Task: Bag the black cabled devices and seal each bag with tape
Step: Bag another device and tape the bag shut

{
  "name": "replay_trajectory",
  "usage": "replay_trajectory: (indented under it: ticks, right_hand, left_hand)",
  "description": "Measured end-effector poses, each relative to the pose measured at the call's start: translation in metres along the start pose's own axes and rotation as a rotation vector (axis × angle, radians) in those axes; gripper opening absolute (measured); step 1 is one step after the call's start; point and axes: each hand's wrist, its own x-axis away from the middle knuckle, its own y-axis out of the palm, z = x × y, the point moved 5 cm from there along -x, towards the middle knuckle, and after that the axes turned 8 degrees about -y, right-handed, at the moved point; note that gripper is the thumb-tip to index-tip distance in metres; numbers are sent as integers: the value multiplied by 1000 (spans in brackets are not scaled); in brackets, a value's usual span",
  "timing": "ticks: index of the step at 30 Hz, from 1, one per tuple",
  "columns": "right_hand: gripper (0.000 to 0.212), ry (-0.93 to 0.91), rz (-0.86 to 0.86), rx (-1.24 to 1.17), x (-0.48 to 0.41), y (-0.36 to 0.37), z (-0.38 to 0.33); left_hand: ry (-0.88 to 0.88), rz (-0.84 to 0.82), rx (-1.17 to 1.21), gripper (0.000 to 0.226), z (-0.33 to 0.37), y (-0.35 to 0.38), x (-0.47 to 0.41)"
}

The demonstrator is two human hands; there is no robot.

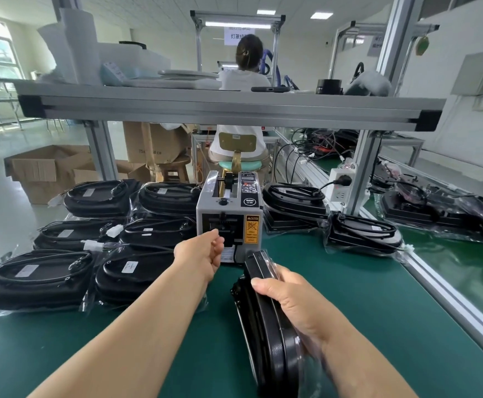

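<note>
Nearest, the right hand (pixel 292 300) grips a black device (pixel 266 326) across its upper edge, thumb on the near side and fingers curled over the far side. The device stands on its narrow edge on the green mat (pixel 349 297), tilted a little away, and a clear bag (pixel 267 259) is around it, with loose film showing at the top and by the wrist.

Just beyond, the left hand (pixel 203 254) reaches to the front of the grey dispenser (pixel 228 216). Its fingers are curled and thumb and forefinger meet at the cutter slot. I cannot tell whether a strip of tape is between them.

Left of the dispenser lie six bagged devices (pixel 131 271) in two columns of three, flat on the mat, cables coiled on top and white plugs poking out. To its right two more bagged ones (pixel 363 231) sit near the aluminium post, one behind the other. A white socket (pixel 340 185) with a black plug in it is fixed beside that post.

Across the rail on the right, another green surface holds a heap of black units (pixel 435 208) and wiring.

Overhead runs an aluminium shelf (pixel 228 107) with white sheets and a few dark items on it. Past it a person (pixel 243 70) sits on a stool, back to us, with open cardboard boxes (pixel 48 170) on the floor to the left.
</note>
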Motion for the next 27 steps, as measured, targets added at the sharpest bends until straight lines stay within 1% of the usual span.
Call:
replay_trajectory:
  ticks: [4, 8, 11, 13, 16, 17, 19, 20, 22, 23, 25, 27]
  right_hand:
    - [34, 8, 12, -22, 1, -3, 1]
    - [34, 8, 28, -18, 3, -2, 0]
    - [33, 4, 34, 2, 4, -1, -1]
    - [37, 2, 38, 11, 4, -1, -1]
    - [32, -9, 36, 33, 4, -3, -1]
    - [27, -9, 29, 26, 4, -3, -1]
    - [17, -4, 13, -13, 4, -3, 0]
    - [14, -2, 10, -33, 4, -3, 0]
    - [15, -4, 14, -59, 3, -2, 0]
    - [16, -1, 22, -68, 2, -2, 1]
    - [10, 3, 42, -87, 1, -2, 2]
    - [11, -6, 61, -90, 1, -2, 1]
  left_hand:
    - [-27, 4, 15, 13, 1, 9, 0]
    - [-73, 2, 64, 29, -1, 16, -3]
    - [-78, 7, 122, 34, 0, 22, -7]
    - [-64, 18, 166, 29, 3, 23, -7]
    - [38, 9, 176, 8, 6, 20, 4]
    - [94, -17, 138, 9, 6, 17, 11]
    - [209, -115, 2, 19, 2, 11, 28]
    - [266, -187, -81, 23, 0, 7, 40]
    - [355, -356, -233, 29, -4, 1, 63]
    - [372, -444, -289, 30, -5, -1, 73]
    - [358, -587, -361, 30, -6, -1, 89]
    - [317, -667, -412, 28, -6, 1, 96]
